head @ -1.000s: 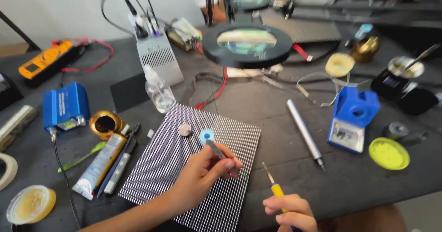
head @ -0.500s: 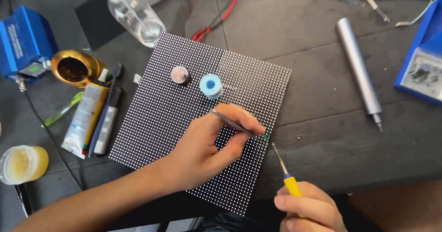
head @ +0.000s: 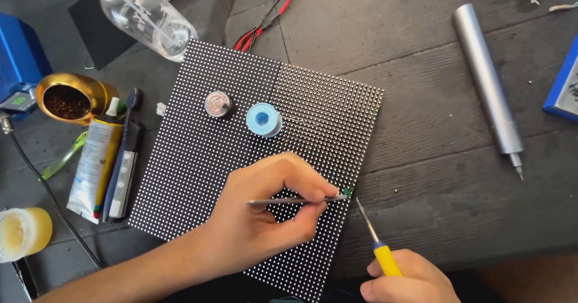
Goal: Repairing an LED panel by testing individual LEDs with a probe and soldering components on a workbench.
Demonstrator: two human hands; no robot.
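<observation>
Head view: your left hand (head: 265,219) pinches tweezers (head: 298,200), tips at the LED dot panel's (head: 198,158) 4 o'clock edge. Your right hand (head: 409,279), at 5 o'clock, grips a yellow-handled soldering iron (head: 376,240), tip just beside the tweezer tips. Blue solder spool (head: 263,119) sits on the panel; silver cylinder (head: 486,89) at 2 o'clock.

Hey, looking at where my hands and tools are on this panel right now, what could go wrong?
1. The iron in your right hand points close to the left hand holding the tweezers; a slip could burn a finger.
2. The work sits at the panel edge, so the tip might touch neighbouring dots.
3. The blue spool and round tin lie loose on the panel and could be knocked.
</observation>
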